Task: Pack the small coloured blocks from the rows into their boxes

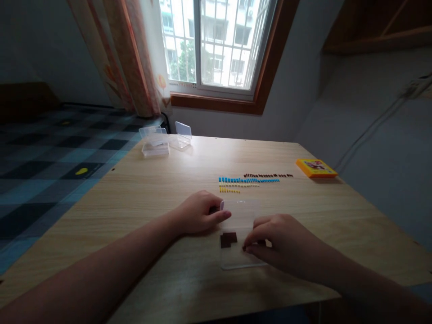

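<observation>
On the wooden table (118, 193) before you lay the clear plastic box (234, 258), open, probably light, stiff and slick, best held by its rim. Your left hand (202, 212) gripped the lid's (241, 217) side; your right hand (275, 236) pinched a tiny dark piece (244, 248) at the box's near half, likely light, easily dropped, best taken by its edges.

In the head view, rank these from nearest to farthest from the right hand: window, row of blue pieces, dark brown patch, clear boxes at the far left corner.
From the right hand:
1. Dark brown patch, just left.
2. Row of blue pieces, ahead.
3. Clear boxes, far left corner.
4. Window, beyond the table.
</observation>
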### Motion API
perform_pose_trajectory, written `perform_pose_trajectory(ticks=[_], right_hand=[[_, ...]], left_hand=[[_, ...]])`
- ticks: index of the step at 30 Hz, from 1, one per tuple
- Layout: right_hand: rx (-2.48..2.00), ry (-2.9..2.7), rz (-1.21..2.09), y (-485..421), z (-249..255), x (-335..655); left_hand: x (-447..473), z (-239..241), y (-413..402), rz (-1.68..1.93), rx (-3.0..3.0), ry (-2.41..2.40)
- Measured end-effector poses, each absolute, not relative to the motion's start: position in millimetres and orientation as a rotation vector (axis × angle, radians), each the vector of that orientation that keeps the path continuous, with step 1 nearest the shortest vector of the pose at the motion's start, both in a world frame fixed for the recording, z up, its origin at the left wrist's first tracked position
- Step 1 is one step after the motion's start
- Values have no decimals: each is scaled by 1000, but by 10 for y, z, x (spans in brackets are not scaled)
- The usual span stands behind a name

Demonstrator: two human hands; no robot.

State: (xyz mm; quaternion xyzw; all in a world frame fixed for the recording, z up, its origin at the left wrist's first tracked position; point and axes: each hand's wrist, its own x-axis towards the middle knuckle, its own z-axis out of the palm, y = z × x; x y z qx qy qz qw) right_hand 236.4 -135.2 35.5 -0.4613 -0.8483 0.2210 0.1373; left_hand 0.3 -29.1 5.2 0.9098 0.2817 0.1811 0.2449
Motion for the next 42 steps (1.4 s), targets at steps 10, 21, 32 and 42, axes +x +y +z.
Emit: perform_pose_trajectory(ticks=[10, 21, 32, 42], right_hand=[[-1400, -2510, 612, -1360, 263, 2297], [-939, -2739, 541, -1218, 342, 2568], [-860, -2806, 430, -1172, 195, 2505], [-848, -2771, 363, -1159, 188, 2512]], left_hand=[[3, 59, -295, 482, 2492, 730], [0, 75, -299, 480, 2501, 722], [18, 71, -321, 480, 2539, 732], [30, 76, -347, 444, 2555, 741]])
